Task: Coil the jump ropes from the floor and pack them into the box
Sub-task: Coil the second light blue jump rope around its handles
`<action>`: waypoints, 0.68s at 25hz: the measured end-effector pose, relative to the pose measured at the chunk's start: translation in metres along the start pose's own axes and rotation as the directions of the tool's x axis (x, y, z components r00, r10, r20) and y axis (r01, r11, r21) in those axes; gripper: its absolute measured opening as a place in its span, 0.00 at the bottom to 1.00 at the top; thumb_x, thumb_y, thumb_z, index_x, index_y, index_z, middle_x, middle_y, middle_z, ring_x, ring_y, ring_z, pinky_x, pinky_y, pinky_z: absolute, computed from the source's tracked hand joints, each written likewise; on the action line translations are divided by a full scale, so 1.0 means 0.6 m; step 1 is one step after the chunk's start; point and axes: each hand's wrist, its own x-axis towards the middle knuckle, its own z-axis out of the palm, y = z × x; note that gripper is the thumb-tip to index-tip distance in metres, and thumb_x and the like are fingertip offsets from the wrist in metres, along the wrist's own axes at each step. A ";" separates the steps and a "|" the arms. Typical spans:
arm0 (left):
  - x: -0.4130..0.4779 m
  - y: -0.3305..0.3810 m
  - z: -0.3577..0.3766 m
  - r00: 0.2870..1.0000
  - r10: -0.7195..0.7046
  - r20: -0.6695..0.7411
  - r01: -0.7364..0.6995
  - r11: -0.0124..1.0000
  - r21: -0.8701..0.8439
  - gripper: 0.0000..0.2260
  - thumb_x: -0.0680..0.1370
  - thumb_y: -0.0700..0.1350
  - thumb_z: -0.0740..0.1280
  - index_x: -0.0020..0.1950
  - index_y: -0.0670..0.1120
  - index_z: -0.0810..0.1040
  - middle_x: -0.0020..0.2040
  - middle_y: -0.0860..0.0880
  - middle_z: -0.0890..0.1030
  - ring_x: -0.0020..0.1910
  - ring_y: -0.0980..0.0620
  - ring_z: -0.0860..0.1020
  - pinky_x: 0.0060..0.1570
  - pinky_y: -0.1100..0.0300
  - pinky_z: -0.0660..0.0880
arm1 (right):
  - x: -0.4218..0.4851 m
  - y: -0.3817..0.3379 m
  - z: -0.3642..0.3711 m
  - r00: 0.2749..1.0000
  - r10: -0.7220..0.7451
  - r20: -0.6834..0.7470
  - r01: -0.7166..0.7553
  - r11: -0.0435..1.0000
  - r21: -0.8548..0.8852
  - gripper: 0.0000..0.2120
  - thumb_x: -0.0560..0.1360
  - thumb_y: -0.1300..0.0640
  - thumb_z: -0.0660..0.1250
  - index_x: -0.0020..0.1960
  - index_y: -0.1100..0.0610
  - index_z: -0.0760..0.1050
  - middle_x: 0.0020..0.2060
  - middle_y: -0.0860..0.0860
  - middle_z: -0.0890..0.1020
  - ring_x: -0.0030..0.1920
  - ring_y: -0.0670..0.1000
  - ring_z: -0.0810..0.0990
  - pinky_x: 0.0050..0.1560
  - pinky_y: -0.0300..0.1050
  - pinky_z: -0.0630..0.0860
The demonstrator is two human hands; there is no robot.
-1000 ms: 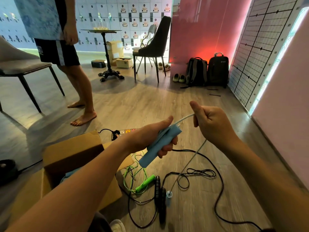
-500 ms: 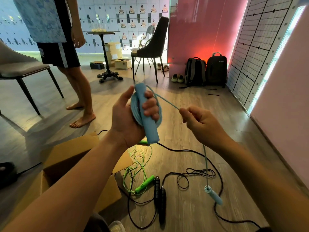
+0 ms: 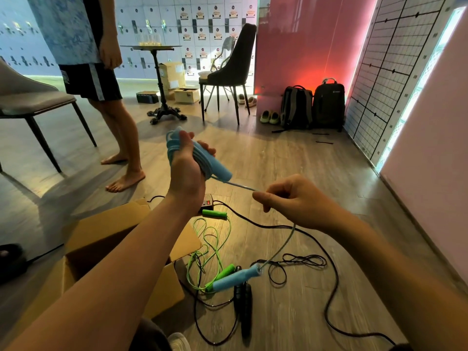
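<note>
Blue jump rope (image 3: pixel 174 149), partly coiled, was clenched in the left hand (image 3: pixel 186 171) above the cardboard box (image 3: pixel 162 287); the right hand (image 3: pixel 293 203) pinched its cord, with the free handle (image 3: pixel 236 277) right of the box.

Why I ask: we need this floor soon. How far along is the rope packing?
Done: nothing surely; the arm hides the inside of the cardboard box. In hand: the left hand grips the blue jump rope, mostly coiled, while the right hand pinches its last loose stretch. Left: the green jump rope and black jump rope lie uncoiled on the floor.
</note>
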 end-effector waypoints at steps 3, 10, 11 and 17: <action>0.004 -0.015 -0.023 0.994 0.071 0.081 -0.103 0.841 0.532 0.10 0.84 0.50 0.57 0.46 0.48 0.72 0.39 0.49 0.75 0.40 0.53 0.76 0.49 0.56 0.74 | -0.008 -0.010 -0.018 0.999 -0.026 -0.034 0.031 0.987 0.158 0.16 0.73 0.40 0.65 0.41 0.52 0.81 0.26 0.53 0.71 0.26 0.51 0.67 0.28 0.42 0.65; -0.046 -0.028 -0.013 0.588 -0.707 0.393 0.092 0.541 0.836 0.36 0.73 0.70 0.44 0.47 0.40 0.75 0.34 0.46 0.76 0.30 0.51 0.76 0.34 0.59 0.75 | -0.002 -0.003 -0.014 0.952 -0.068 -0.299 0.102 0.990 0.100 0.15 0.75 0.45 0.63 0.51 0.55 0.81 0.29 0.43 0.77 0.30 0.42 0.74 0.33 0.33 0.70; -0.052 -0.026 -0.005 0.507 -0.756 0.414 0.113 0.535 0.837 0.37 0.74 0.71 0.42 0.44 0.40 0.74 0.32 0.47 0.76 0.29 0.51 0.75 0.32 0.59 0.74 | 0.001 0.001 -0.014 0.934 -0.065 -0.351 0.096 0.993 0.073 0.16 0.75 0.44 0.63 0.50 0.54 0.81 0.30 0.44 0.78 0.31 0.42 0.74 0.33 0.34 0.71; -0.063 -0.002 0.023 0.395 -0.698 0.597 0.483 0.711 0.512 0.28 0.77 0.67 0.53 0.37 0.43 0.74 0.26 0.48 0.70 0.23 0.53 0.69 0.27 0.61 0.68 | 0.005 0.006 -0.003 0.971 0.027 -0.236 -0.012 0.998 0.063 0.27 0.76 0.36 0.56 0.34 0.57 0.75 0.23 0.50 0.69 0.25 0.47 0.67 0.29 0.39 0.65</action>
